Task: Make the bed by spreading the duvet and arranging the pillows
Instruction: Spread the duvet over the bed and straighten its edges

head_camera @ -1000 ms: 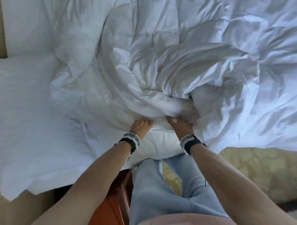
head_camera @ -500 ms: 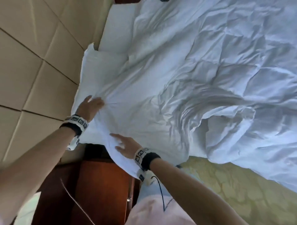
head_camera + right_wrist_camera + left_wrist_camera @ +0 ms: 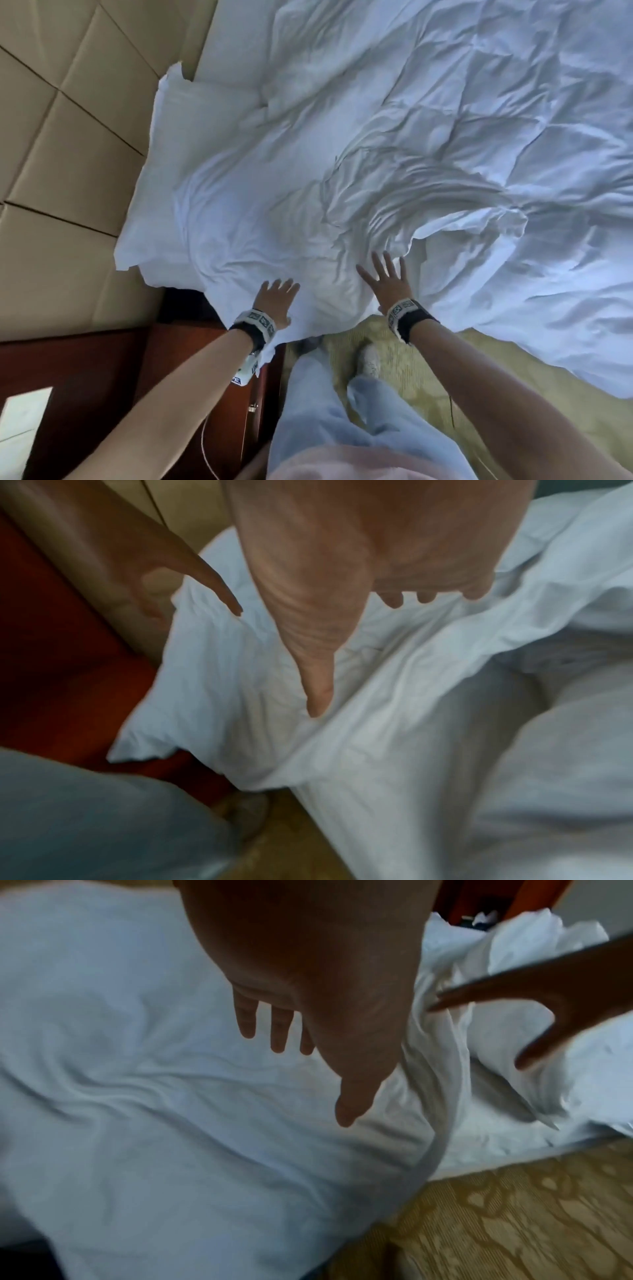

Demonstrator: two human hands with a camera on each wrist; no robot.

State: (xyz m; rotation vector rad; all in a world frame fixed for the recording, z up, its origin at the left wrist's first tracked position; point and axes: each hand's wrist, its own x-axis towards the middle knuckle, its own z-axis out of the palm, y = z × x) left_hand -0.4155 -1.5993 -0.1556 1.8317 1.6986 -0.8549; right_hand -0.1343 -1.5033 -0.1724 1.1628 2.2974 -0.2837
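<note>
A white pillow (image 3: pixel 212 205) lies at the head of the bed against the padded headboard, with its near end hanging over the mattress edge. A crumpled white duvet (image 3: pixel 479 137) covers the bed to the right, and its folded edge (image 3: pixel 462 226) bunches beside the pillow. My left hand (image 3: pixel 275 298) lies flat with straight fingers on the pillow's near end (image 3: pixel 171 1096). My right hand (image 3: pixel 385 279) is spread flat on the pillow next to the duvet's edge (image 3: pixel 428 696). Neither hand holds anything.
A tan padded headboard (image 3: pixel 68 154) fills the left. A dark red wooden nightstand (image 3: pixel 102 377) stands below it, beside my legs in light jeans (image 3: pixel 325 411). Patterned yellow carpet (image 3: pixel 531 394) runs along the bed's near side.
Both hands let go of the bunched bedding and moved up to the pillow at the headboard. Since half a second ago they have shifted right, to its near end.
</note>
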